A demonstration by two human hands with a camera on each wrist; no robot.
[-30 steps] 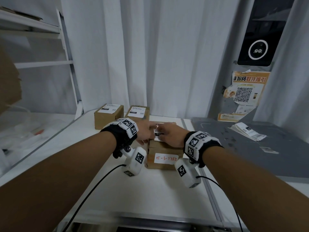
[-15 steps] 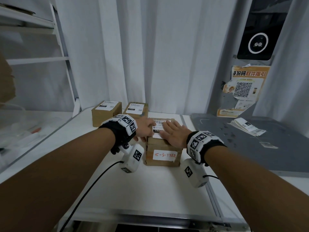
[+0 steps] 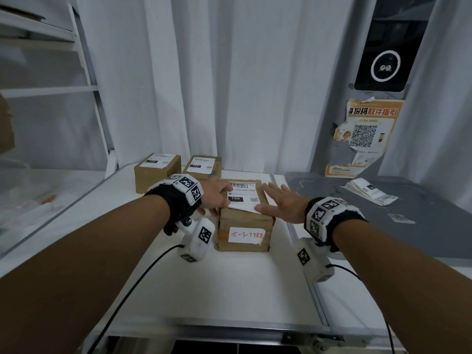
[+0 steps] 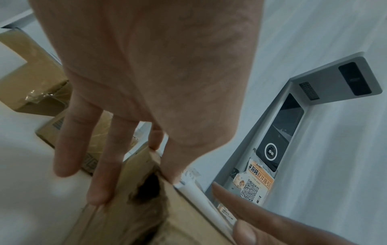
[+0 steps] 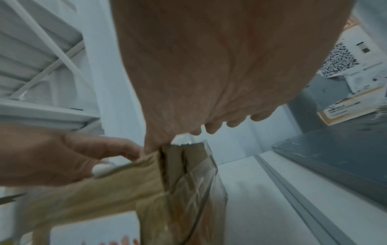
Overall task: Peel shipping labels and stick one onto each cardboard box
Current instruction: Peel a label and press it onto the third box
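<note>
A cardboard box (image 3: 244, 226) stands mid-table with a handwritten tag on its front and a white shipping label (image 3: 244, 196) on its top. My left hand (image 3: 214, 196) lies against the box's left edge with straight fingers (image 4: 104, 165), the thumb on the label's left side. My right hand (image 3: 278, 203) lies flat on the right part of the box top, its thumb touching the label's near right corner. Two more labelled boxes, one at the left (image 3: 157, 172) and one beside it (image 3: 203, 168), stand behind. A stack of labels (image 3: 370, 191) lies on the grey surface at right.
A grey scanner platform (image 3: 408, 221) fills the right side, with an orange QR poster (image 3: 365, 136) and a dark camera panel (image 3: 385, 65) above it. White curtains hang behind. A white shelf frame (image 3: 84, 72) stands at the left. Wrist cables trail over the near table.
Both hands have slid apart from the middle of the box top toward its sides, uncovering the label. The right hand moved right, the left hand moved to the left edge.
</note>
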